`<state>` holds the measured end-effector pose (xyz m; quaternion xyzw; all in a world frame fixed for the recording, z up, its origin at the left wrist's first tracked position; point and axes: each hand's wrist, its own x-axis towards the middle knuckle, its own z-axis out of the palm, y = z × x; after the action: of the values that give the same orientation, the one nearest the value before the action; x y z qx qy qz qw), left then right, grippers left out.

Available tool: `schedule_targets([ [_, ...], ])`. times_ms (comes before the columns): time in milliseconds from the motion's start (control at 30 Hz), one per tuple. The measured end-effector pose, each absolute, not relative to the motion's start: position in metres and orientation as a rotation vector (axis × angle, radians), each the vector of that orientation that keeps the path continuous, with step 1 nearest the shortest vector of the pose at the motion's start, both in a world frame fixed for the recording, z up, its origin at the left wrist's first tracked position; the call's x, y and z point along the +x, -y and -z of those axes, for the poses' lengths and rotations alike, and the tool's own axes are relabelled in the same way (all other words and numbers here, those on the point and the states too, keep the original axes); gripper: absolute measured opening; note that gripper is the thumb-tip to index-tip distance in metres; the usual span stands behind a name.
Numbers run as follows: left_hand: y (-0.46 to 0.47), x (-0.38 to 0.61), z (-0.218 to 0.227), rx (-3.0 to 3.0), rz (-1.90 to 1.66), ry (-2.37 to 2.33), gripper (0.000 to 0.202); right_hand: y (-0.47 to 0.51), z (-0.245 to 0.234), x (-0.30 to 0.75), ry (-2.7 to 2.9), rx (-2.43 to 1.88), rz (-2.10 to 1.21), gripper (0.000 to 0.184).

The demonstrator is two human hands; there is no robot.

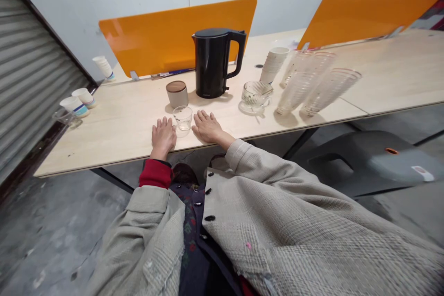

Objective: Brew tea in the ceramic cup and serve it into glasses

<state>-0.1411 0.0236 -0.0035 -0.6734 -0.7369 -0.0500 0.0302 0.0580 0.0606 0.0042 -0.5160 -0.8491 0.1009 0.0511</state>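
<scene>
My left hand (163, 135) lies flat and open on the wooden table (118, 125), palm down, holding nothing. My right hand (207, 126) rests flat and open the same way. Between the two hands stands a small clear glass (182, 118), just ahead of my fingers and apart from them. Behind the glass sits a beige canister with a brown lid (176, 93). A black electric kettle (214, 62) stands further back, its handle to the right.
A ribbed glass cup on a saucer (255, 94) sits right of the kettle. Stacked white cups (274, 64) and stacks of clear ribbed glasses (314, 84) lean at the right. Paper cups (79, 101) stand at the left edge. Orange dividers (166, 37) close the back.
</scene>
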Motion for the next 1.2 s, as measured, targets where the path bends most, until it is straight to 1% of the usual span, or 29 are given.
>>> schedule_targets([
  [233, -0.0247, -0.1411, 0.0033, -2.066, 0.110, 2.279, 0.065, -0.0591, -0.0058, 0.0580, 2.582, -1.579, -0.312, 0.073],
  [1200, -0.0269, -0.1443, 0.0083, -2.089, 0.201, 2.277, 0.065, -0.0628, -0.0032, 0.0577, 2.584, -1.582, -0.315, 0.073],
])
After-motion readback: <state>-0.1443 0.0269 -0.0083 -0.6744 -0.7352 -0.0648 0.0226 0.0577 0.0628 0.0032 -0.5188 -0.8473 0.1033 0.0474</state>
